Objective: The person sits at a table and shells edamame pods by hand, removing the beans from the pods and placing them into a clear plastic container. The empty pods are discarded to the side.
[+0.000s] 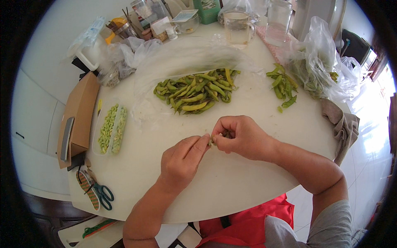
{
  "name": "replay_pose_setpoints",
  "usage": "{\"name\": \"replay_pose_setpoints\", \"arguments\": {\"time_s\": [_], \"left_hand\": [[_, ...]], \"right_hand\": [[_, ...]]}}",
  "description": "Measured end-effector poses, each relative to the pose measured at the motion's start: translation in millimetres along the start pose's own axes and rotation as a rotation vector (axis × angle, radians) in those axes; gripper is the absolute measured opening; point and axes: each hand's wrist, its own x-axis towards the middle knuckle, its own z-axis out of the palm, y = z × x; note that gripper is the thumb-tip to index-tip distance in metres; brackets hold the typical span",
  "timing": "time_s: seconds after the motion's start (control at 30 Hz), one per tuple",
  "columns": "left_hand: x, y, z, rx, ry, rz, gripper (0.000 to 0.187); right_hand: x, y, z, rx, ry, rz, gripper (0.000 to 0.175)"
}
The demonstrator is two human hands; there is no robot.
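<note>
My left hand [183, 159] and my right hand [246, 138] meet fingertip to fingertip above the table, pinching a small green bean pod [211, 142] mostly hidden by the fingers. Some dark scraps show inside my curled right fingers; what they are I cannot tell. Beyond my hands, a heap of green and yellowish bean pods [195, 97] lies at the mouth of a clear plastic bag [192, 55]. To the left stands a clear divided container [95, 145] holding pale green shelled beans [108, 125]. A smaller pile of pods [282, 82] lies at the right.
A brown cardboard box [82, 113] and green-handled scissors [104, 193] sit along the table's left edge. At the back are a glass measuring jug [237, 29] and a glass jar [277, 23]. A filled plastic bag [319, 66] and a brown cloth [341, 124] lie at the right.
</note>
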Motion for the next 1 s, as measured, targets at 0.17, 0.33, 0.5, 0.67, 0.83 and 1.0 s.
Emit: {"name": "replay_pose_setpoints", "arguments": {"time_s": [0.17,0.33,0.5,0.67,0.83,1.0], "left_hand": [[1.0,8.9,-3.6,-0.94,-0.087,-0.837,0.018],[0.1,2.0,-3.2,-1.262,-0.124,-1.069,0.016],[-1.4,-0.4,-2.4,-1.568,-0.042,-1.134,0.017],[4.2,-12.8,-4.6,-1.555,0.232,-1.226,0.016],[2.5,-12.7,-6.2,-1.51,0.134,-1.13,0.015],[-1.0,-12.6,-4.0,-1.449,0.149,-1.107,0.011]], "right_hand": [[-0.7,-1.5,-0.7,0.061,-0.045,0.004,0.012],[1.3,-1.8,-5.4,0.237,-0.146,0.048,0.012],[3.4,4.0,-6.5,0.483,-0.234,0.081,0.01],[1.3,-3.8,-23.7,-0.3,-0.086,-0.27,0.013],[-8.1,-21.7,-51.0,-0.894,0.448,-0.249,0.007],[-22.0,-23.9,-68.1,-1.503,0.458,-0.037,0.011]]}}
